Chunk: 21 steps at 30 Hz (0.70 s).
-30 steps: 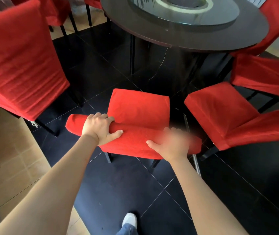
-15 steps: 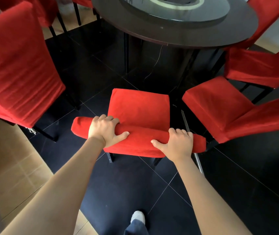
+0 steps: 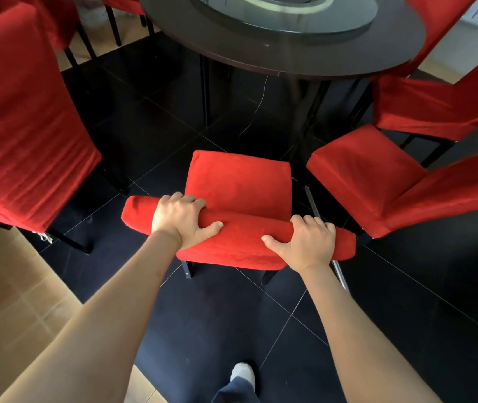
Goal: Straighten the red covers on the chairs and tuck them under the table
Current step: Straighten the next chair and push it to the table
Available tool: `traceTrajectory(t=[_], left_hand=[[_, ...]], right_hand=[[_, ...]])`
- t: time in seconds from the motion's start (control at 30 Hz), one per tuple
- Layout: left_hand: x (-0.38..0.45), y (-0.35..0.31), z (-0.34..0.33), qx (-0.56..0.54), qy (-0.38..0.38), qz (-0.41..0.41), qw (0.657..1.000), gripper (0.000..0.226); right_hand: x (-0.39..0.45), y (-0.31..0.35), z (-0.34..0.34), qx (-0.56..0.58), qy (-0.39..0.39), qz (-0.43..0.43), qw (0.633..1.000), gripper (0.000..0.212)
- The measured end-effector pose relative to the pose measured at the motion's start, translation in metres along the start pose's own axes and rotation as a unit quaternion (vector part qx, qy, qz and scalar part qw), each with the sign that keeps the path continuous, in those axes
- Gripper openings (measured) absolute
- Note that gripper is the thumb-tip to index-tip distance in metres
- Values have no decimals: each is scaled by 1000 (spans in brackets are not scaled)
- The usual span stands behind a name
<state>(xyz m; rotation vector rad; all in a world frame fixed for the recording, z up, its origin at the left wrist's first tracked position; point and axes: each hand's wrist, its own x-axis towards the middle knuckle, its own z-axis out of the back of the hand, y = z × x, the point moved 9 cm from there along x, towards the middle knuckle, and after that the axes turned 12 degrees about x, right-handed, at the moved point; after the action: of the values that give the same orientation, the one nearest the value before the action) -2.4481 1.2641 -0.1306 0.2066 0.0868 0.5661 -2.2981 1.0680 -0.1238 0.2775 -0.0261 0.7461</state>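
The top rail of the red-covered chair (image 3: 239, 184) is gripped by the left hand (image 3: 181, 218) and the right hand (image 3: 309, 242), fingers curled over it. Its seat is pointed toward the round dark table (image 3: 261, 58), not yet beneath it. Other red-covered chairs (image 3: 19, 117) are stood on either side.

My left hand (image 3: 181, 218) and right hand (image 3: 307, 241) sit on the backrest top of the centre chair (image 3: 239, 181) — the table (image 3: 275, 58) lies beyond, upper frame. Another chair (image 3: 25, 120) fills the left; two more stand right.
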Motion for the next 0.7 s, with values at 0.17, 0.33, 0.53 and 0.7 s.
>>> traceTrajectory(t=[0.17,0.33,0.53,0.7], left_hand=[[27,3,-2,10,4,-5,1000,80],[58,6,-3,7,3,-12,1000,77],[93,9,-6,14,12,-16,1000,77],[106,13,-6,15,16,-10,1000,82]], right_hand=[[26,-1,-3,1,-8,1,1000,88],[57,-4,-9,-7,3,1,1000,90],[90,-5,-10,14,9,2,1000,90],[104,-5,-11,18,7,7,1000,88]])
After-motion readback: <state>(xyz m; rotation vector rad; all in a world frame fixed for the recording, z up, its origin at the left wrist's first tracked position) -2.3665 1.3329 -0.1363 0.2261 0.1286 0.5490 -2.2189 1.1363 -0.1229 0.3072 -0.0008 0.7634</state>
